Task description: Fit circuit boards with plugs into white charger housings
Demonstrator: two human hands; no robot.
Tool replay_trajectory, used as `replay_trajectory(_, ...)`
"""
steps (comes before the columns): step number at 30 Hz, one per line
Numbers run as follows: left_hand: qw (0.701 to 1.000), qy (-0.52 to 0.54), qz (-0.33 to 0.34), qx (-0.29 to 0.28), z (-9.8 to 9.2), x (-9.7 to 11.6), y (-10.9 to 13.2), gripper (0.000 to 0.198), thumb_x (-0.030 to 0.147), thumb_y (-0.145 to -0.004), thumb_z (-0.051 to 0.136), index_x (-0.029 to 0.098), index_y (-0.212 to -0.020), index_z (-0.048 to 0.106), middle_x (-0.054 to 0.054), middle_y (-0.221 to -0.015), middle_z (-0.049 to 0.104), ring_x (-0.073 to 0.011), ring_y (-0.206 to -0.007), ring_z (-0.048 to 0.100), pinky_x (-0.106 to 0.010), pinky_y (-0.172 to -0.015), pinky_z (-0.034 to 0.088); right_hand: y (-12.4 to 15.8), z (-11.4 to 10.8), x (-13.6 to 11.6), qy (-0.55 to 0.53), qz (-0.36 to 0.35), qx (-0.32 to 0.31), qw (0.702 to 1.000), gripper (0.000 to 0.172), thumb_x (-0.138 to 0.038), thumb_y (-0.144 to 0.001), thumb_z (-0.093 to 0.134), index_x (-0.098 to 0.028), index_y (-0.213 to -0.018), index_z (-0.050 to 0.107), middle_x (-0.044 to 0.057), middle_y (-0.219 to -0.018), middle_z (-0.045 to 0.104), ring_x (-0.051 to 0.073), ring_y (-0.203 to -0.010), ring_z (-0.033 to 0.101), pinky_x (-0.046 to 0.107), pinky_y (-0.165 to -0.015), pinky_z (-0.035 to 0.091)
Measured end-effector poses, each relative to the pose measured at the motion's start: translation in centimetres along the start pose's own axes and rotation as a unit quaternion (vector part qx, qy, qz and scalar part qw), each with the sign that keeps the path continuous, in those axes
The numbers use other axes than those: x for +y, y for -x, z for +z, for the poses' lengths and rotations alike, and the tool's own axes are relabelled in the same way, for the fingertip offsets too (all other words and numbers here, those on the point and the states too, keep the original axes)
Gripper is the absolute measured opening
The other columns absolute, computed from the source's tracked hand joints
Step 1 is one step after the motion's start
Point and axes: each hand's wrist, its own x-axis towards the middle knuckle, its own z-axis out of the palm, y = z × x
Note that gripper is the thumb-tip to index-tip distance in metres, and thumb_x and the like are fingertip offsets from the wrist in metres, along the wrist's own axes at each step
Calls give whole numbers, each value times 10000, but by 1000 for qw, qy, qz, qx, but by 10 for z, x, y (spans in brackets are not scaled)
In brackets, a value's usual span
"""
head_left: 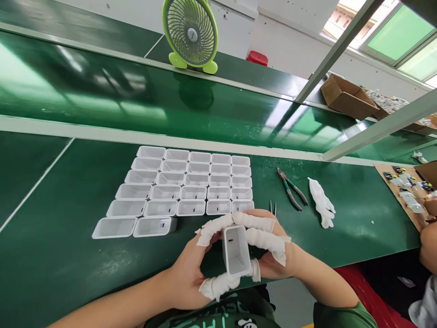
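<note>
Between my two hands I hold a white plastic case (pixel 238 255), a hollow rectangular shell with its open end facing me and a small dark slot inside. My left hand (pixel 200 269) grips it from the left, thumb low and a finger at the top edge. From the right, my right hand (pixel 273 243) closes on the same case. White finger cots cover several fingers and the thumbs. Just beyond my hands, rows of similar white cases (pixel 160 207) stand on the green table, open ends up. Tweezers (pixel 273 207) lie partly hidden behind my right hand.
Green-handled pliers (pixel 292 189) and a white glove (pixel 321 202) lie to the right. A green fan (pixel 191 34) stands on the raised shelf, near a cardboard box (pixel 348 96). At far right are a cardboard sheet with small parts (pixel 403 189) and another person's arm (pixel 428 246).
</note>
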Motion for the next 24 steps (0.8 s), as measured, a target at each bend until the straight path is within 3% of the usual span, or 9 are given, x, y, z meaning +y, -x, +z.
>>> replay_trajectory(6,1000,-3,9,-13,-2,0,4,749,291,-913,644,314,-1563,273,-150,-1507,481,-332,-1358,533,-507,-1135,467,1,-5,-4,34,-10,-14,999,466,-408,-939,667,-133,-1282,511,225,-1317,608,275,-1385,472,423,-1073,501)
replay_trajectory(11,1000,2,-7,-26,-2,3,5,726,335,-942,626,363,-1568,258,-113,-1504,501,-309,-1363,534,-482,-1143,467,8,-2,-2,87,-19,-24,996,574,-470,-822,788,-163,-1252,566,186,-1426,558,270,-1399,455,391,-1112,467)
replay_trajectory(16,999,7,-44,-19,-3,-1,12,700,404,-948,619,363,-1556,276,-127,-1542,456,-323,-1411,482,-500,-1151,446,6,-1,-2,115,-18,-18,993,415,-494,-913,667,-198,-1197,605,138,-1413,559,228,-1350,490,353,-1079,498)
replay_trajectory(19,998,23,-54,-20,-2,-1,12,701,438,-946,622,373,-1554,279,-126,-1546,458,-334,-1417,473,-524,-1147,435,5,-2,-3,108,-22,2,994,415,-455,-930,650,-182,-1235,586,147,-1402,565,225,-1343,499,348,-1078,503)
replay_trajectory(24,998,18,-59,-29,-4,1,9,717,404,-928,649,392,-1549,289,-81,-1539,476,-332,-1409,482,-474,-1147,446,5,-3,-3,143,-25,-27,989,405,-517,-924,637,-215,-1195,644,116,-1395,576,259,-1364,472,382,-1074,504)
